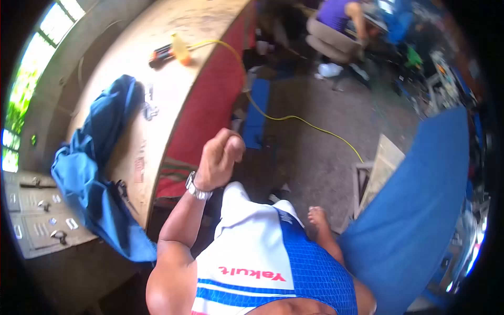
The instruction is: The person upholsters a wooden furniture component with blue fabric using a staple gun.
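Note:
My left hand (222, 159), with a metal watch (197, 189) on the wrist, is raised in front of me beside the table's edge. Its fingers are curled into a loose fist, and nothing shows in them. Lower down, near my right side, my right hand (316, 216) is partly seen with its fingers bent in and no object visible. Closest to it is a large blue sheet (404, 210) sloping on the right. Left of my raised hand, a crumpled blue cloth (94, 163) drapes over the wooden table (173, 84).
A black-and-orange tool (161, 55) lies by a yellow object (181, 50) on the table. A yellow cord (294, 117) crosses the floor (325, 173). Red cloth (207, 94) hangs below the tabletop. A person in purple (333, 14) sits on a chair (332, 42) at the back.

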The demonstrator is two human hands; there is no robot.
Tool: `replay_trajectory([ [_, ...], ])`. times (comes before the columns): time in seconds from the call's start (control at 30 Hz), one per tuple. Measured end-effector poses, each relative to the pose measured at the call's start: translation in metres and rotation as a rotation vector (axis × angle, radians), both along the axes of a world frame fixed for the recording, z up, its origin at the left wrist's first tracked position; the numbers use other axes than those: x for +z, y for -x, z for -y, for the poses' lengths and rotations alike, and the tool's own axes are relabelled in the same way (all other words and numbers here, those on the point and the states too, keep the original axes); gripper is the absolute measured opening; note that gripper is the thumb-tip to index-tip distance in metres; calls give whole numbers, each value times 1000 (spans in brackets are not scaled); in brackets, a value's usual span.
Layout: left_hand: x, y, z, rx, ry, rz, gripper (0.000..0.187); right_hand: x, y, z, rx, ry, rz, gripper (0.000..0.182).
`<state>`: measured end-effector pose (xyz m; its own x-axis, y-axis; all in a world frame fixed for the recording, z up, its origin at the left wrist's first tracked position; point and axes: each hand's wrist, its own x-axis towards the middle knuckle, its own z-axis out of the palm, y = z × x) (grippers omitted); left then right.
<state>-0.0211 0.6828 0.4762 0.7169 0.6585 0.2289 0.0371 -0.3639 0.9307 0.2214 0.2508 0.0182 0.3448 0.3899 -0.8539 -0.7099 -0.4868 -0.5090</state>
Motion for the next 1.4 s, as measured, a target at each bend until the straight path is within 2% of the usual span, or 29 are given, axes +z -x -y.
replay_trajectory([
  [0.03,-17,2,-26,163,20,77,15,30,-12,-33,109,124,292,17],
  [0.07,-32,3,-59,311,33,166,19,61,-26,-67,120,188,353,18],
  [0.1,-40,17,-100,449,0,59,21,79,-40,-97,123,253,421,19],
  [0.13,-34,44,-136,541,140,37,15,85,-47,-115,100,225,440,21],
  [0.17,-55,66,-189,621,137,97,15,98,-49,-136,100,263,468,20],
  [0.2,-69,75,-239,717,9,104,17,106,-49,-159,90,305,498,20],
  [0.27,-91,88,-337,772,364,359,20,104,-43,-185,79,305,502,19],
  [0.33,-139,88,-437,881,-72,-222,24,95,-22,-213,30,333,455,19],
  [0.4,-165,70,-501,682,659,26,32,93,30,-215,-61,417,322,19],
  [0.43,-193,62,-539,612,961,201,42,91,54,-223,-86,401,268,22],
  [0.47,-230,23,-570,460,1017,129,41,88,78,-229,114,438,336,25],
  [0.5,-229,-22,-571,336,999,58,41,84,100,-235,308,475,415,29],
  [0.53,-227,-56,-573,227,958,-24,40,83,128,-242,357,499,469,29],
  [0.7,-184,-185,-528,-79,617,-281,38,89,221,-268,150,685,649,31],
  [0.73,-176,-198,-517,-117,535,-308,38,94,229,-271,103,720,554,31],
  [0.8,-157,-209,-499,-173,379,-339,37,118,252,-277,-13,769,344,31],
  [0.87,-142,-198,-505,-206,240,-340,36,127,284,-287,-60,787,246,32],
  [1.0,-99,-171,-496,-238,-5,-348,34,145,309,-290,-121,809,153,33],
  [1.13,-68,-201,-480,-235,-167,-286,33,162,312,-287,-170,814,144,36],
  [1.3,5,-205,-461,-86,-432,-142,31,109,289,-268,-241,794,437,34],
  [1.37,48,-195,-442,-7,-524,-47,31,87,230,-263,-116,765,775,31],
  [1.4,70,-188,-431,33,-565,8,30,162,213,-290,-493,529,905,26],
])
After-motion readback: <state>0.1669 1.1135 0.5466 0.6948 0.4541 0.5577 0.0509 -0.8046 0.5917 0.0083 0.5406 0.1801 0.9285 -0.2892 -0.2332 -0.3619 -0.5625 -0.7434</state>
